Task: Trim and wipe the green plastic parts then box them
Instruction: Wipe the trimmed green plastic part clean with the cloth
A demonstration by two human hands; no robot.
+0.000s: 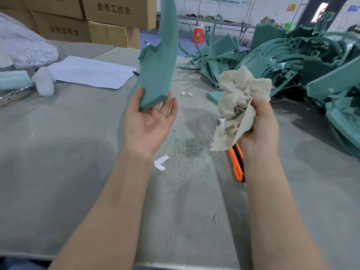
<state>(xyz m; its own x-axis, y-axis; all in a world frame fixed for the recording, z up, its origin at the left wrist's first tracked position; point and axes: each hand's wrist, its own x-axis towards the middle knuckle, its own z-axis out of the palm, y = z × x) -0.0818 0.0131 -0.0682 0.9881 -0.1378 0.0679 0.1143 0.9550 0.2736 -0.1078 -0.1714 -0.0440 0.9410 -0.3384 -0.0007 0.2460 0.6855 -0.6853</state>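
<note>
L hand point(150, 121) pinches base of green part point(159, 61), upright at 12 o'clock; R hand point(259, 123) clenches rag point(239, 98) at 2 o'clock; part judged light, stiff, w/ jagged edge: hold by thick base.

A long, flat green plastic panel point(159, 61) with a ragged notched left edge stands nearly upright, its lower end held in the left hand point(148, 123). A crumpled cream cloth rag point(239, 98) is bunched in the right hand point(259, 129). A tangled heap of green plastic parts point(292, 61) lies at the right of the tabletop point(78, 152). An orange-and-black utility knife point(236, 164) lies flat beneath the right wrist.
</note>
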